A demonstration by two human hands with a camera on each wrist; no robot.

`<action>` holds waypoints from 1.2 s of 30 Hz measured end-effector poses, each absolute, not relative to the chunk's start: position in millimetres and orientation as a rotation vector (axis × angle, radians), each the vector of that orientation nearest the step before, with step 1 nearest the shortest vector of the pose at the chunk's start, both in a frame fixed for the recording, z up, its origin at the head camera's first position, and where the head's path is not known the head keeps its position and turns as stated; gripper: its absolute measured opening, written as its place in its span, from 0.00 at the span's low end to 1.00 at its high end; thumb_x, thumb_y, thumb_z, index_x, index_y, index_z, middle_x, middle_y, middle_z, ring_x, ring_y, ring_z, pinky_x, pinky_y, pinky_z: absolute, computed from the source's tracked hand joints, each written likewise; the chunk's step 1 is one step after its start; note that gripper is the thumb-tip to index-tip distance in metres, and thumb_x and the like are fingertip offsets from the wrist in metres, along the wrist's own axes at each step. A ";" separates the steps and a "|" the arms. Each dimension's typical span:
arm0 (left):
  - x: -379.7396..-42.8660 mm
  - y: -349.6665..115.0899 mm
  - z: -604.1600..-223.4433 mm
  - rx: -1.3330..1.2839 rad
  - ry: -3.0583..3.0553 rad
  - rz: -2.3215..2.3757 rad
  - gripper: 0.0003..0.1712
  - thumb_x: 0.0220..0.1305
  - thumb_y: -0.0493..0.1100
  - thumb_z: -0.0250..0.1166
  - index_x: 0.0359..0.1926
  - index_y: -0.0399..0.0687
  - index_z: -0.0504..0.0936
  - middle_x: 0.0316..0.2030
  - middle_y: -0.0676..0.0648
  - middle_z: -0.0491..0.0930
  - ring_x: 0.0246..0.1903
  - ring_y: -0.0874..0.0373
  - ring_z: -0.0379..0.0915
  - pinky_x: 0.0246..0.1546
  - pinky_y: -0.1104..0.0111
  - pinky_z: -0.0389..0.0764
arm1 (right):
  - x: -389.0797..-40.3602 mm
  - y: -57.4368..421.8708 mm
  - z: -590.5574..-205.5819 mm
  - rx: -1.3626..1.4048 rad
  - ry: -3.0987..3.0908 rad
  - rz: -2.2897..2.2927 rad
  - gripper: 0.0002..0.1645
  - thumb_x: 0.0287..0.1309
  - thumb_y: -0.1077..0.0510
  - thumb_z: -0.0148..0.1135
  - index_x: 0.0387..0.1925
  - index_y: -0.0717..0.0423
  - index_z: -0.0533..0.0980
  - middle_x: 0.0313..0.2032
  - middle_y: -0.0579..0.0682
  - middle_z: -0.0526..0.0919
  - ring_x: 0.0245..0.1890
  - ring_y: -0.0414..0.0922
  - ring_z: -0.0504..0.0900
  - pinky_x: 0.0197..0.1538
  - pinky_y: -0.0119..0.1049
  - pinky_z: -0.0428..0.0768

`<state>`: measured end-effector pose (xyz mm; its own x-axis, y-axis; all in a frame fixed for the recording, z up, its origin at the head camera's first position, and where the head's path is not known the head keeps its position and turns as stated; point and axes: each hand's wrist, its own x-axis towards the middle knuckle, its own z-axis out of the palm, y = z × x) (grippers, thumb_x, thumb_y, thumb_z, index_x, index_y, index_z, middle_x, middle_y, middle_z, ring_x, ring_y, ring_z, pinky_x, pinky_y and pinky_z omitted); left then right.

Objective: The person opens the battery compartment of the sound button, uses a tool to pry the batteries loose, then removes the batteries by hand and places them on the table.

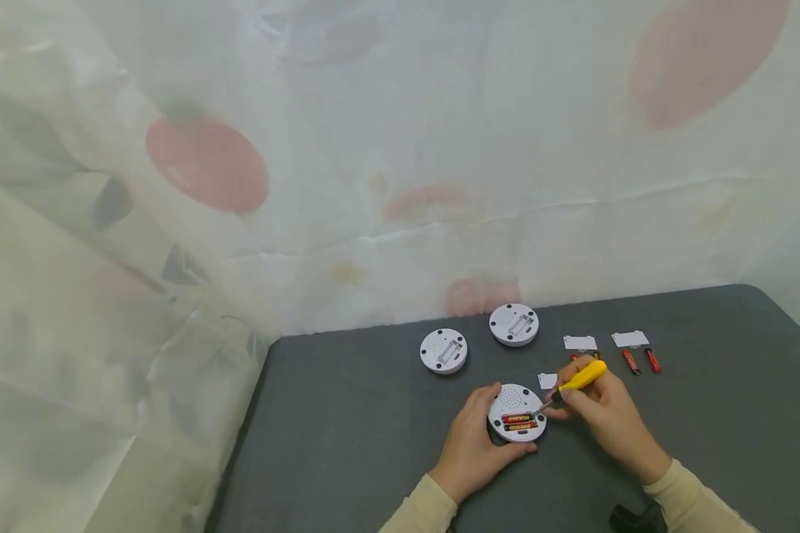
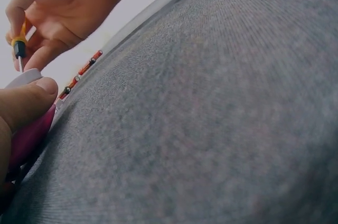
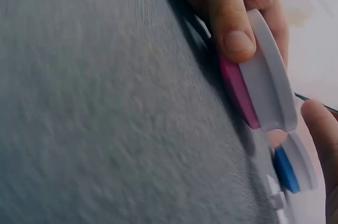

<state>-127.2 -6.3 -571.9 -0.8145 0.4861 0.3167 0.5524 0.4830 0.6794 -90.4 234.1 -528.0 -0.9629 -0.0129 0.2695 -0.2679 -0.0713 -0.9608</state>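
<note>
My left hand (image 1: 469, 451) grips a round white device (image 1: 510, 400), fingers around its far left side and thumb along its near edge. Two red and black batteries (image 1: 519, 426) lie side by side in its uncovered compartment, beside a patch of small holes. In the right wrist view the thumb presses the side of the device (image 3: 264, 76), whose other face is pink. My right hand (image 1: 616, 422) holds a screwdriver (image 1: 585, 375) by its yellow handle. The metal tip slants down to the right end of the batteries.
Two more round white devices (image 1: 444, 351) (image 1: 513, 325) lie farther back, compartments uncovered. Small white covers (image 1: 579, 343) (image 1: 630, 339) (image 1: 548, 381) lie to the right. Loose red batteries (image 1: 631, 362) (image 1: 653, 360) lie on the dark grey table (image 1: 346, 437). A patterned sheet (image 1: 373, 148) hangs behind.
</note>
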 end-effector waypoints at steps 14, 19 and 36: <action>-126.1 -7.1 -575.0 -0.897 -2.655 -1.272 0.57 0.55 0.60 0.87 0.78 0.45 0.71 0.69 0.51 0.76 0.66 0.59 0.76 0.67 0.61 0.78 | -94.5 236.9 -538.9 -0.090 -1.762 2.549 0.05 0.83 0.68 0.46 0.54 0.66 0.62 0.55 0.67 0.62 0.50 0.49 0.82 0.53 0.56 0.88; -126.7 -6.3 -576.0 -0.963 -2.605 -1.195 0.53 0.56 0.60 0.87 0.78 0.54 0.72 0.66 0.54 0.75 0.62 0.61 0.77 0.64 0.63 0.80 | -93.7 239.1 -540.7 -0.030 -1.754 2.509 0.05 0.83 0.69 0.47 0.53 0.67 0.64 0.53 0.66 0.65 0.49 0.50 0.82 0.52 0.57 0.89; -124.9 -6.6 -573.5 -0.908 -2.579 -1.300 0.41 0.58 0.67 0.83 0.64 0.52 0.78 0.68 0.46 0.72 0.63 0.56 0.74 0.64 0.61 0.80 | -95.2 243.8 -542.3 0.028 -1.580 2.447 0.06 0.81 0.73 0.44 0.47 0.67 0.69 0.48 0.59 0.72 0.43 0.48 0.85 0.46 0.53 0.90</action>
